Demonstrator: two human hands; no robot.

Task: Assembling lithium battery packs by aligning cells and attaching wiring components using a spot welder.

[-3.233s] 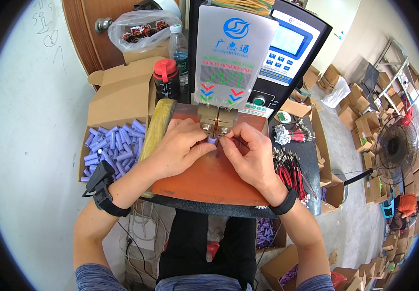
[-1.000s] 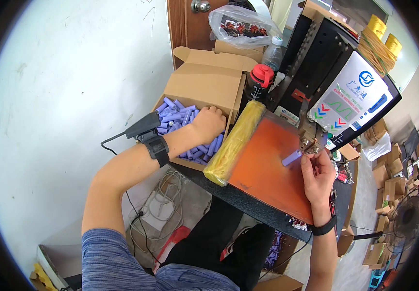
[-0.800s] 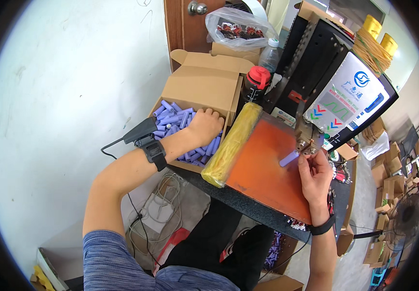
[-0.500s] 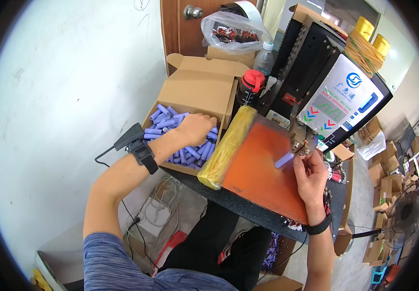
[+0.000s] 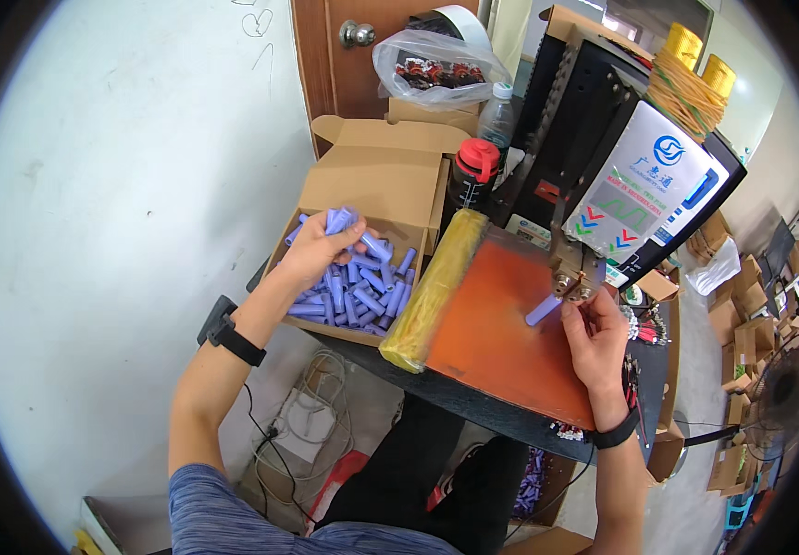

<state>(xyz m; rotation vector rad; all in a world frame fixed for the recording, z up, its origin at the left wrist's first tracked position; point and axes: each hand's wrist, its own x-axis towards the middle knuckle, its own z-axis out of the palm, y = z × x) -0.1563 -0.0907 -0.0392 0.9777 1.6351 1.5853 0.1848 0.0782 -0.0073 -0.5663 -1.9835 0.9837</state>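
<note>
Left hand [image 5: 318,250] closed on purple cylinders [image 5: 342,220] above the carton [image 5: 362,176] – well left of the welder head [image 5: 573,277]. Right hand [image 5: 594,338] pinches one purple cell [image 5: 544,310] there, long axis slanting up-right toward the electrodes.

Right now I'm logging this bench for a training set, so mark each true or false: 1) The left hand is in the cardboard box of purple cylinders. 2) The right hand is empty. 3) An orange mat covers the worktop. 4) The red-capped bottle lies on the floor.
1) True: the left hand grips purple cylinders over the cardboard box.
2) False: the right hand holds one purple cylinder up to the metal head of the machine.
3) True: the orange mat lies there.
4) False: the red-capped bottle stands on the table behind the mat.
</note>
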